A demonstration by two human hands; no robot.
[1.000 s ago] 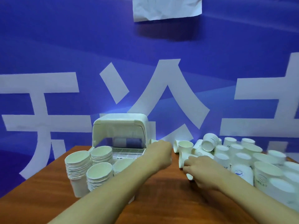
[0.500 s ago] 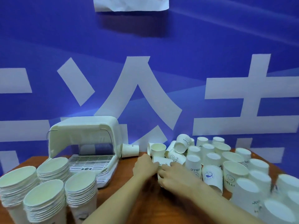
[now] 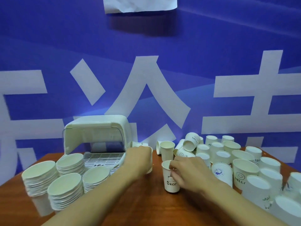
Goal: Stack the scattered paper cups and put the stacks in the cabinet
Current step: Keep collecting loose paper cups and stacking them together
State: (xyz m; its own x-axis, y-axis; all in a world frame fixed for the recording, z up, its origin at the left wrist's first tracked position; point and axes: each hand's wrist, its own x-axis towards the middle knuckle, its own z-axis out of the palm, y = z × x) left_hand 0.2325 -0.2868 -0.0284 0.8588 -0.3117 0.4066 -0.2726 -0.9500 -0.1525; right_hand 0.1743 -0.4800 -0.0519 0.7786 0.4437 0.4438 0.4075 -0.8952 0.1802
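My right hand grips an upright white cup marked "Bear" by its rim and side, at the table's middle. My left hand is curled round another white cup, mostly hidden behind the fingers, just right of the cabinet. The white cabinet stands at the back left with its lid raised and its slatted tray showing. Several tall stacks of cups stand in front of it. Many loose cups, upright, upturned or on their sides, cover the table's right half.
The wooden table runs under everything, with bare wood between my forearms. A blue banner wall with large white characters rises right behind the table. A white paper sheet hangs on it at the top.
The view swung back left. My hands have drawn apart; the right one has lifted the "Bear" cup upright toward me and the left one holds a cup nearer the cabinet.
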